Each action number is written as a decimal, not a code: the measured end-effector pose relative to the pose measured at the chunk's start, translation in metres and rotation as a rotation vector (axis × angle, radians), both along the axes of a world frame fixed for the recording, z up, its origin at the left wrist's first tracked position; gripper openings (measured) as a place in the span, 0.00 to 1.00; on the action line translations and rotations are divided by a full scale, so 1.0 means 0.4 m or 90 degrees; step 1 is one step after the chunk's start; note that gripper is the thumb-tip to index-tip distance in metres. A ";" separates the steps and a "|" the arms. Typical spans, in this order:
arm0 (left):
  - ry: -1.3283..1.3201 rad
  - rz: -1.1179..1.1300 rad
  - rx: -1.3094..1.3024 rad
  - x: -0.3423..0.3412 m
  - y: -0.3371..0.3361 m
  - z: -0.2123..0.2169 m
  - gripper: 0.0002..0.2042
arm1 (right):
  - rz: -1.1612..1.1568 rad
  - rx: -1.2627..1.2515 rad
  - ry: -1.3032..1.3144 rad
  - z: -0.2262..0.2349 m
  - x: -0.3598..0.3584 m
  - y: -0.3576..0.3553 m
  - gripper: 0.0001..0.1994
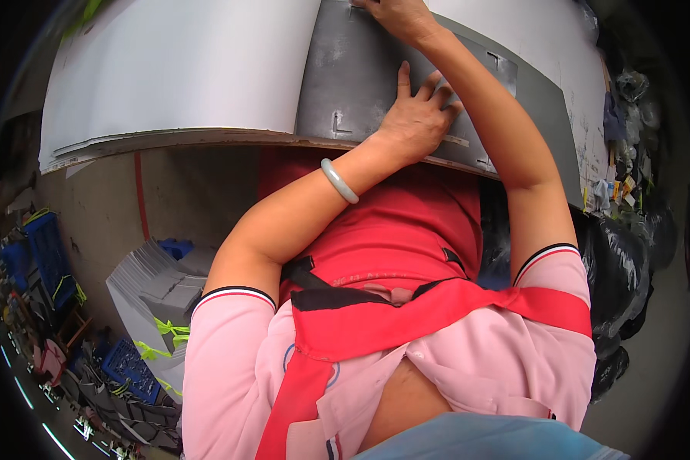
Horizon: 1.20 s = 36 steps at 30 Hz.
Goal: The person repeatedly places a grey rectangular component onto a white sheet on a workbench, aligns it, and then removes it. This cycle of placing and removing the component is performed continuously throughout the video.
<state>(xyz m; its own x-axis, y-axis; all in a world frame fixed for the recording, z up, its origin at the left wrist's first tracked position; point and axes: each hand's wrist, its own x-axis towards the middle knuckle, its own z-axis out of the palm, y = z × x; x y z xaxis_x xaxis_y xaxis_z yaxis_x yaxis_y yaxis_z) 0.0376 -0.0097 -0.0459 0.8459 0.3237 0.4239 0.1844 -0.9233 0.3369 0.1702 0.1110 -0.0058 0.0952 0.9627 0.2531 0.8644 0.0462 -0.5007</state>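
Note:
A dark grey, smudged sheet (353, 96) lies on the work surface, with pale L-shaped marks or slots near its corners. My left hand (420, 123) rests on it near the front edge, palm down with the fingers spread. A pale bangle (340, 181) circles that wrist. My right hand (402, 17) reaches across to the far part of the dark sheet. The top of the picture cuts it off, so most of its fingers are hidden. Beneath and to the right of the dark sheet is a plain grey board (548, 115).
A stack of large white sheets (184, 69) covers the left of the work surface. More white sheeting (529, 38) lies at the far right. Black plastic bags (617, 268) stand at right. Bundled grey boards (157, 287) and blue crates (130, 368) are at lower left.

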 end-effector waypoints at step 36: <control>0.005 0.012 0.082 0.004 0.006 -0.039 0.22 | 0.053 -0.397 0.183 0.059 -0.253 -0.278 0.11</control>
<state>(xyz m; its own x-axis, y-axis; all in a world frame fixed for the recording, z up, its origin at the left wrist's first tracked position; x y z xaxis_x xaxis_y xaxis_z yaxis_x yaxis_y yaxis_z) 0.0391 -0.0072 -0.0616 0.8437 0.2827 0.4563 0.2044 -0.9552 0.2139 0.0689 0.0000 0.0179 -0.0048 0.9275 -0.3738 0.6997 -0.2640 -0.6639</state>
